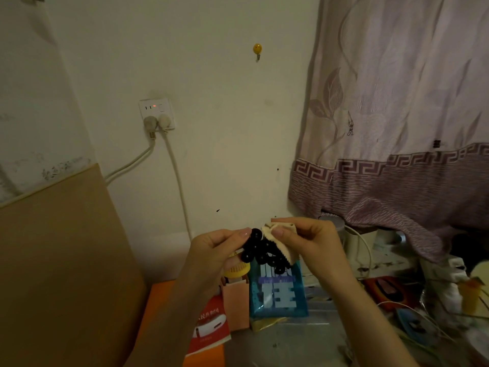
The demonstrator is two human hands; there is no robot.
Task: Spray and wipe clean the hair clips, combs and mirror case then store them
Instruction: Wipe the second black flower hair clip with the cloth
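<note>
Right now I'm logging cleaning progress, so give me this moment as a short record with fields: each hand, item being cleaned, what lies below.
left hand: grips the black beaded hair clip
right hand: pinches a cream cloth against the clip
stage: wiping, clip held in the air, not yet stored
below hands: blue packet, red-and-white leaflet
wall: socket with two plugs in it

A single head-worn view looks forward and slightly down, close over the left hand (217,250) and right hand (304,242), facing the wall (225,115) beyond them.
</note>
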